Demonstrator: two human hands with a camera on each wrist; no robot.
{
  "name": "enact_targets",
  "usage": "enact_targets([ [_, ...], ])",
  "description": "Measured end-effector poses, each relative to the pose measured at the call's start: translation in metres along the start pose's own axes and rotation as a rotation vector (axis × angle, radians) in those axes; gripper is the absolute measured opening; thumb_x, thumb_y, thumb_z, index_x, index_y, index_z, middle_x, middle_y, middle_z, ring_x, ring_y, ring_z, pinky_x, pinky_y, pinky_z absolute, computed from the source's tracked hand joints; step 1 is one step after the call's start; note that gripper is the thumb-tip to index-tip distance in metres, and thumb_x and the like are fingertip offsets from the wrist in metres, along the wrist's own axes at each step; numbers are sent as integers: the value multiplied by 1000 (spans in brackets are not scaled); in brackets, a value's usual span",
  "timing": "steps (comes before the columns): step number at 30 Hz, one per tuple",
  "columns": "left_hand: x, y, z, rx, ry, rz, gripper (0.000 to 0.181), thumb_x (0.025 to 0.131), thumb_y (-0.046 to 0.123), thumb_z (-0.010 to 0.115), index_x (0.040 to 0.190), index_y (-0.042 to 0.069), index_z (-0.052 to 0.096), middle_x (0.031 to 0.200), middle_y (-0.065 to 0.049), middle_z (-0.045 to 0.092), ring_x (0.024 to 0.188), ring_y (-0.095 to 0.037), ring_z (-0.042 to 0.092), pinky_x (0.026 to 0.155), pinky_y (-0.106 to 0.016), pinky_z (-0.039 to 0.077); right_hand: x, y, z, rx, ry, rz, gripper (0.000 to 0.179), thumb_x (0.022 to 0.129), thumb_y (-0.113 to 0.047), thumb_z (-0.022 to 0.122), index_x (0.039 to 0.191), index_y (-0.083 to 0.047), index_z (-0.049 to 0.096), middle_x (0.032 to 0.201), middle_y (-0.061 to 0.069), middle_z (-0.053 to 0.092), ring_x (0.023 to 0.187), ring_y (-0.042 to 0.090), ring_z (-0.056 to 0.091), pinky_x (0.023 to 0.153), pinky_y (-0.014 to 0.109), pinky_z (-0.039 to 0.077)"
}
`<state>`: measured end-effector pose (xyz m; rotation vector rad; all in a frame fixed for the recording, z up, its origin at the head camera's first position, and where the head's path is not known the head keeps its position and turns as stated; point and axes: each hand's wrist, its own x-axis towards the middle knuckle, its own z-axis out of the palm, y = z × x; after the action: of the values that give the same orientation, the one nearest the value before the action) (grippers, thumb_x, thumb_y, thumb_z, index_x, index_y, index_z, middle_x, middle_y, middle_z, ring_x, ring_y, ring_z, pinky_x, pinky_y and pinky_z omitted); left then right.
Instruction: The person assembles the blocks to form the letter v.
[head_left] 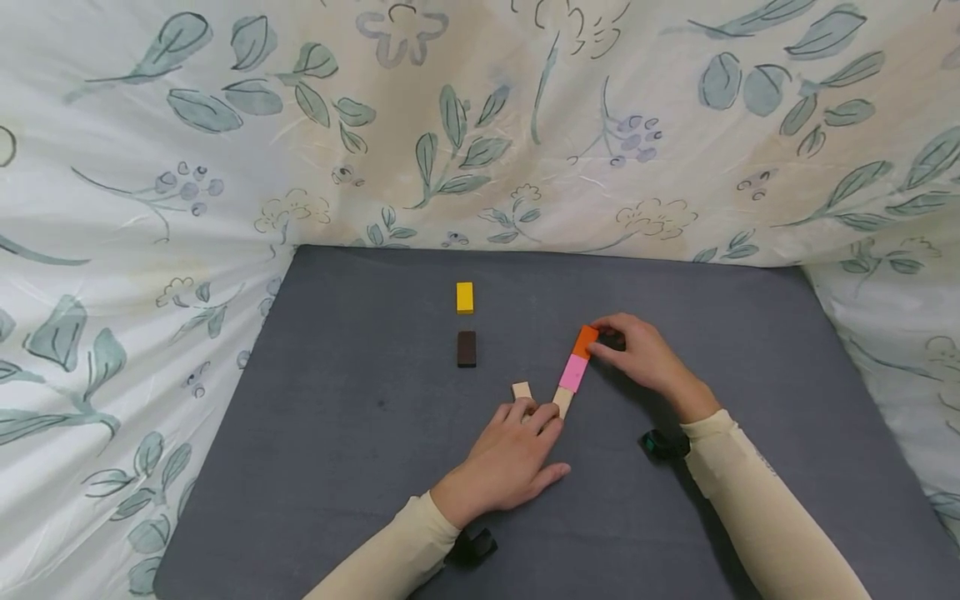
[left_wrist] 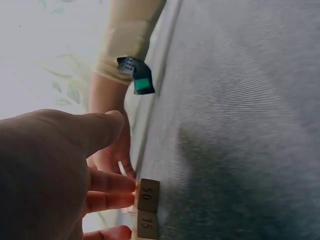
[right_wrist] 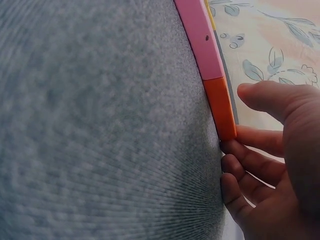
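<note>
An orange block (head_left: 586,342), a pink block (head_left: 573,373) and a plain wooden block (head_left: 562,402) lie end to end in a slanting row. My right hand (head_left: 641,354) has its fingertips at the far end of the orange block. The right wrist view shows the thumb (right_wrist: 265,97) apart from it. My left hand (head_left: 510,458) reaches over the wooden pieces with extended fingers, its fingertips against two numbered wooden blocks, one marked 50 (left_wrist: 148,195), the other (left_wrist: 147,224) beside it. Another wooden piece (head_left: 521,390) peeks out past these fingers, partly hidden.
A yellow block (head_left: 465,297) and a dark brown block (head_left: 467,349) stand apart, further back and left on the grey tabletop (head_left: 322,433). Leaf-patterned cloth (head_left: 450,208) hangs behind and at both sides. A dark wrist device (head_left: 663,446) sits at the right cuff.
</note>
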<state>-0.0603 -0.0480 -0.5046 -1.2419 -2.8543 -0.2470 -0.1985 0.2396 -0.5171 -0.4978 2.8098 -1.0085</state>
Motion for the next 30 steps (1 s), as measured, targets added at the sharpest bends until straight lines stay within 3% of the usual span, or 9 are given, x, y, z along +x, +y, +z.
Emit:
enact_targets([
  [6,8,-5,-9,-85,-56,-25,52,109,57,60,141,17,66,152,-4,52,132,-25,50,109,-45,46,-2,2,0,10,10,4,44,104,-24,78,140,0,68,129,19,67,114,36,62,101,58,52],
  [13,14,-19,-18,-391,-91,-74,47,112,48,59,144,13,62,150,-9,46,132,-26,46,114,-44,43,-5,3,-2,42,90,-10,43,104,-24,78,140,-2,68,129,18,67,112,36,65,97,59,55],
  [16,15,-24,-23,-467,-68,-87,45,112,45,60,141,11,63,148,-8,47,132,-26,45,113,-44,42,-10,2,-4,25,153,-24,41,104,-19,78,140,-1,68,129,19,68,110,37,67,96,60,55],
  [21,12,-32,-31,-478,21,-111,48,111,42,64,142,7,62,147,-8,50,137,-28,44,118,-49,38,-19,-5,-9,4,243,-92,38,102,-11,78,137,1,69,128,18,68,113,36,64,96,61,54],
  [30,-4,-53,-38,-504,146,-158,52,110,33,68,152,6,54,155,-11,48,144,-30,41,120,-51,39,-34,-24,-14,-36,261,-141,46,98,-10,82,141,0,66,130,17,67,116,36,62,96,60,54],
])
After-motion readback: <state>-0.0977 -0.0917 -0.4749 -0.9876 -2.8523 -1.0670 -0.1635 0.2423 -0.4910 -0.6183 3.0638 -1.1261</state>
